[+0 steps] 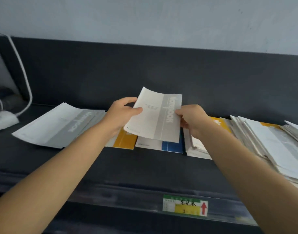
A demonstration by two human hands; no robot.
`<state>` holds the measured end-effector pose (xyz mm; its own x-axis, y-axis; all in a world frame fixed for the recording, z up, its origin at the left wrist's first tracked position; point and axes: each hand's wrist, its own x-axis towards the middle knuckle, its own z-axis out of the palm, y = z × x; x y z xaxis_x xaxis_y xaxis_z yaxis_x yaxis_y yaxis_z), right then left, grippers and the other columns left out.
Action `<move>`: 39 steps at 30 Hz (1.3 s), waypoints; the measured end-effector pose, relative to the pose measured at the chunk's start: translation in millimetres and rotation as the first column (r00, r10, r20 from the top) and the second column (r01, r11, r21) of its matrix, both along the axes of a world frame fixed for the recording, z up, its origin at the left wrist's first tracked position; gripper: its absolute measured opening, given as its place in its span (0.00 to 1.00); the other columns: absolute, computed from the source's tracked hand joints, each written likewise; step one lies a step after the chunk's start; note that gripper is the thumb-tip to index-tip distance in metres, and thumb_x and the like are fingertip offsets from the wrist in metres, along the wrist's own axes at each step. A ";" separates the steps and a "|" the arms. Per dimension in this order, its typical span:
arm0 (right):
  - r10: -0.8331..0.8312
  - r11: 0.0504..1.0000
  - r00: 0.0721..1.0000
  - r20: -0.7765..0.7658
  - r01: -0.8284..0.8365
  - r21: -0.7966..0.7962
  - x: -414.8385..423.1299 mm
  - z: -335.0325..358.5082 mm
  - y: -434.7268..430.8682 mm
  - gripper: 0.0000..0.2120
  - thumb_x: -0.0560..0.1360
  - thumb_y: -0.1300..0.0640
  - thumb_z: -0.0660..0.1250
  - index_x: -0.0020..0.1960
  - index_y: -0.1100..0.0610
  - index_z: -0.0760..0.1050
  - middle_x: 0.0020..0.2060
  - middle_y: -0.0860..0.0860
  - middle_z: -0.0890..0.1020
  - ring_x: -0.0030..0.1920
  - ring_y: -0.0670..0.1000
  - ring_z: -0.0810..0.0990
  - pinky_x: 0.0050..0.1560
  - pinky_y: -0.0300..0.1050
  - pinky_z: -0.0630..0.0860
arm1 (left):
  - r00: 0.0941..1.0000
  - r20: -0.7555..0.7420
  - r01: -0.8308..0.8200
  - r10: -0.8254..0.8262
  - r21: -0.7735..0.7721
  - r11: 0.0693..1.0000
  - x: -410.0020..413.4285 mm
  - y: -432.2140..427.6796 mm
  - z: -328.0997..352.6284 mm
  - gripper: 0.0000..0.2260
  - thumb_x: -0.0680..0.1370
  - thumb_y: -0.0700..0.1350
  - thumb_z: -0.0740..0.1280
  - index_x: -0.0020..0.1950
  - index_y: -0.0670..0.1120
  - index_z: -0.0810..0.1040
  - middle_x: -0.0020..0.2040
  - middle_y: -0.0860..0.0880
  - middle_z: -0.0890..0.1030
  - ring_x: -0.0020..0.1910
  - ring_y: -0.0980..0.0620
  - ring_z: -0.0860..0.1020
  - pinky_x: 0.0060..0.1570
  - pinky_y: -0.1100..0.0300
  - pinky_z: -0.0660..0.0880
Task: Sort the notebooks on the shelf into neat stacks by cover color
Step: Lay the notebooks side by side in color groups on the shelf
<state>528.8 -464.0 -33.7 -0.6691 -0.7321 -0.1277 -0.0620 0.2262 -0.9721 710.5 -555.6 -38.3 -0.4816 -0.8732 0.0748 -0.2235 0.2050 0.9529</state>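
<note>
Both hands held one grey-banded notebook (pixel 156 116) up off the dark shelf (pixel 145 168), tilted toward the person: the left hand (pixel 123 112) pinched its left edge with thumb on the cover and fingers behind, and the right hand (pixel 192 119) gripped its right edge the same way. Nearest, on the shelf's front lip, sat a green, yellow and white price label (pixel 185 206) with a red arrow. Under the raised notebook lay a blue-banded notebook (pixel 172 146), and just left of it a yellow-banded notebook (pixel 124 141), partly hidden by the left wrist. Further left a neat grey-banded stack (pixel 60 125) lay flat. To the right a loose, slumped heap of mixed notebooks (pixel 263 142) showed yellow and grey bands. At the far left a white cable (pixel 25 78) curved down to a white power strip (pixel 3 119).
</note>
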 end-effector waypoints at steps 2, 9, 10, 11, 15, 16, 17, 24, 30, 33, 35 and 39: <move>0.026 1.000 0.999 -0.040 -0.026 -0.009 33.7 1.5 -22.8 0.08 0.75 0.70 0.59 0.49 0.66 0.77 0.47 0.60 0.81 0.43 0.56 0.81 0.41 0.47 0.81 | 0.999 0.037 -0.014 0.015 -0.023 1.000 34.1 -20.6 2.1 0.17 0.77 0.43 0.70 0.66 0.51 0.76 0.52 0.48 0.82 0.52 0.49 0.81 0.50 0.51 0.80; 0.126 0.989 0.982 -0.139 -0.135 -0.058 146.0 -2.2 -98.9 0.06 0.76 0.70 0.63 0.46 0.63 0.78 0.49 0.58 0.82 0.48 0.55 0.81 0.43 0.44 0.79 | 0.961 0.268 -0.012 0.069 -0.210 0.978 150.9 -96.5 12.0 0.10 0.76 0.45 0.71 0.57 0.50 0.81 0.45 0.50 0.84 0.46 0.52 0.82 0.45 0.58 0.78; 0.130 0.989 0.980 -0.148 -0.139 -0.051 158.5 -4.3 -109.3 0.05 0.75 0.70 0.64 0.46 0.65 0.78 0.48 0.58 0.82 0.48 0.56 0.82 0.44 0.45 0.79 | 0.950 0.298 -0.020 0.094 -0.241 0.970 164.3 -104.9 12.6 0.10 0.76 0.46 0.71 0.57 0.50 0.81 0.45 0.50 0.84 0.46 0.53 0.82 0.46 0.58 0.77; 0.139 0.989 0.979 -0.149 -0.146 -0.036 169.9 -7.1 -119.0 0.04 0.75 0.69 0.65 0.47 0.66 0.78 0.48 0.59 0.82 0.49 0.57 0.82 0.47 0.47 0.80 | 0.934 0.337 -0.027 0.122 -0.274 0.961 176.1 -113.7 12.3 0.11 0.76 0.47 0.71 0.57 0.49 0.81 0.46 0.51 0.83 0.47 0.53 0.81 0.47 0.57 0.77; 0.228 0.974 0.960 -0.161 -0.224 0.044 205.6 -17.7 -147.9 0.04 0.72 0.66 0.69 0.40 0.64 0.75 0.42 0.60 0.79 0.45 0.59 0.80 0.50 0.49 0.79 | 0.828 0.519 -0.035 0.211 -0.327 0.944 209.9 -146.8 1.2 0.18 0.74 0.52 0.72 0.61 0.48 0.78 0.54 0.50 0.79 0.54 0.51 0.77 0.52 0.58 0.72; 0.239 0.971 0.952 -0.191 -0.231 0.066 213.0 -20.8 -152.7 0.05 0.72 0.64 0.70 0.42 0.64 0.74 0.40 0.53 0.70 0.44 0.59 0.78 0.47 0.47 0.78 | 0.806 0.553 -0.030 0.211 -0.318 0.948 214.9 -154.1 -4.2 0.18 0.74 0.53 0.72 0.61 0.49 0.77 0.55 0.49 0.78 0.54 0.50 0.76 0.52 0.58 0.72; 0.245 0.969 0.945 -0.215 -0.229 0.097 219.8 -22.2 -155.5 0.08 0.72 0.63 0.70 0.47 0.67 0.76 0.46 0.48 0.64 0.41 0.55 0.73 0.49 0.47 0.77 | 0.793 0.576 -0.024 0.199 -0.297 0.955 218.3 -160.0 -10.2 0.19 0.74 0.54 0.72 0.62 0.49 0.75 0.56 0.48 0.77 0.55 0.50 0.75 0.52 0.58 0.71; 0.328 0.927 0.898 -0.293 -0.247 0.282 234.5 -35.3 -169.0 0.20 0.72 0.61 0.71 0.59 0.71 0.74 0.58 0.63 0.76 0.59 0.61 0.76 0.60 0.55 0.73 | 0.939 0.344 -0.053 0.027 0.067 0.996 211.0 -176.0 -42.2 0.14 0.79 0.44 0.65 0.64 0.46 0.73 0.58 0.48 0.79 0.55 0.48 0.78 0.56 0.51 0.76; 0.364 0.919 0.889 -0.279 -0.295 0.261 222.4 -32.6 -161.8 0.23 0.74 0.56 0.70 0.67 0.60 0.72 0.63 0.52 0.74 0.54 0.49 0.72 0.52 0.41 0.68 | 0.932 0.364 -0.001 -0.003 0.010 1.000 184.8 -170.1 -39.7 0.09 0.79 0.39 0.59 0.58 0.46 0.74 0.57 0.46 0.79 0.55 0.48 0.78 0.54 0.53 0.74; 0.327 0.939 0.894 -0.308 -0.272 0.209 201.4 -21.2 -146.6 0.20 0.75 0.54 0.69 0.65 0.59 0.75 0.61 0.49 0.76 0.58 0.49 0.73 0.55 0.42 0.68 | 0.886 0.461 0.024 0.045 -0.143 0.989 175.4 -161.2 -32.1 0.12 0.80 0.45 0.63 0.62 0.45 0.72 0.62 0.45 0.76 0.61 0.45 0.75 0.57 0.52 0.72; 0.288 0.953 0.899 -0.331 -0.234 0.193 184.5 -13.3 -132.6 0.17 0.75 0.55 0.69 0.62 0.60 0.77 0.58 0.51 0.79 0.59 0.51 0.76 0.58 0.46 0.72 | 0.836 0.538 0.059 0.109 -0.287 0.956 162.6 -149.6 -22.6 0.19 0.80 0.48 0.63 0.68 0.42 0.68 0.69 0.44 0.70 0.66 0.44 0.69 0.59 0.54 0.68; 0.285 0.953 0.861 -0.421 -0.207 0.223 158.6 -1.9 -96.3 0.12 0.76 0.54 0.68 0.57 0.58 0.79 0.51 0.50 0.80 0.54 0.51 0.77 0.54 0.45 0.75 | 0.871 0.491 0.167 0.025 -0.343 0.924 118.4 -115.6 -3.4 0.06 0.81 0.46 0.59 0.55 0.46 0.69 0.58 0.45 0.73 0.52 0.49 0.71 0.50 0.55 0.67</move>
<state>687.4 -560.3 -35.6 -0.4843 -0.8749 0.0057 -0.5516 0.3003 -0.7782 828.8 -671.2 -41.8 -0.5999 -0.7906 0.1226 -0.6014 0.5467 0.5827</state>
